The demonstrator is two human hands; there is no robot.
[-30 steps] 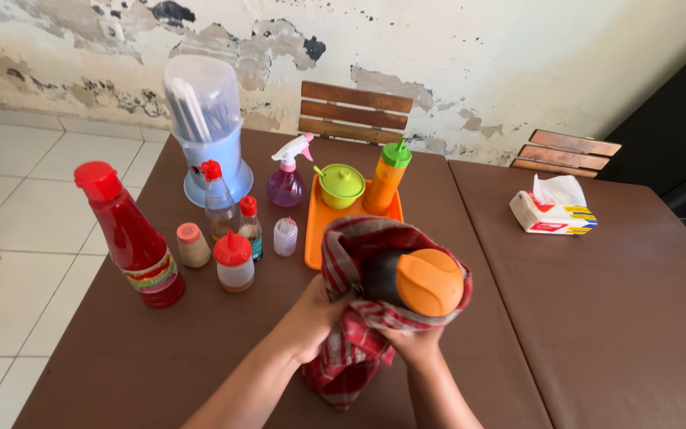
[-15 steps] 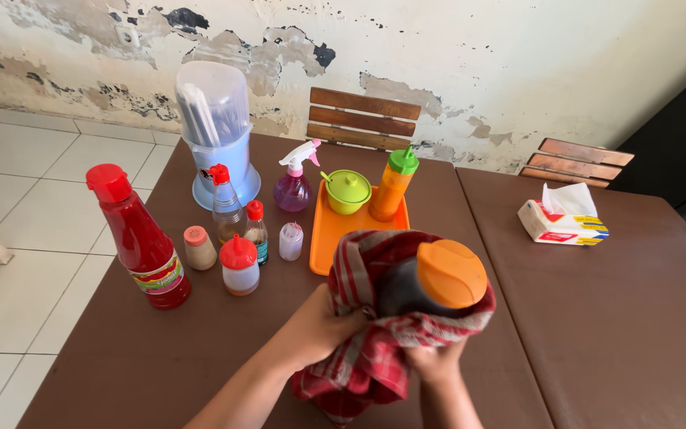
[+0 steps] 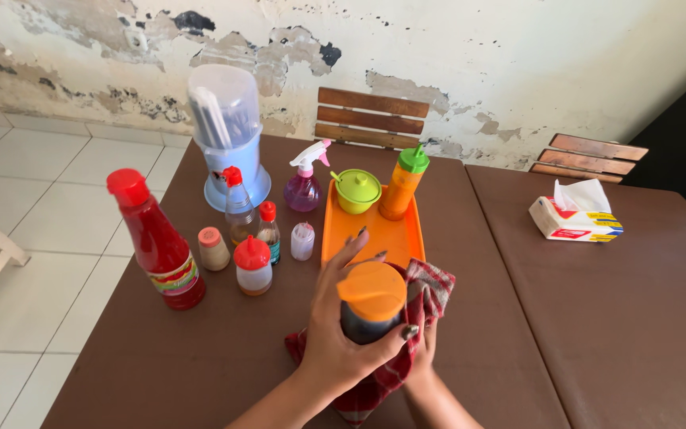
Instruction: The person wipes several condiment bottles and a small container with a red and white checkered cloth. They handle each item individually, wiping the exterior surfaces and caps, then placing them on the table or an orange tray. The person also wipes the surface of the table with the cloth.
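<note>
Wrapping the dark bottle [image 3: 368, 318] below its orange cap [image 3: 371, 290], the left hand [image 3: 341, 334] clamps it; the right hand [image 3: 421, 349], mostly hidden, grips the red checked cloth [image 3: 426, 294] behind. Just beyond the bottle lies the orange tray [image 3: 375, 234].

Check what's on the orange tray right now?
On the orange tray, at its far end: a green lidded bowl and an orange squeeze bottle with a green cap. The near end is partly hidden by the left hand and the dark bottle.
</note>
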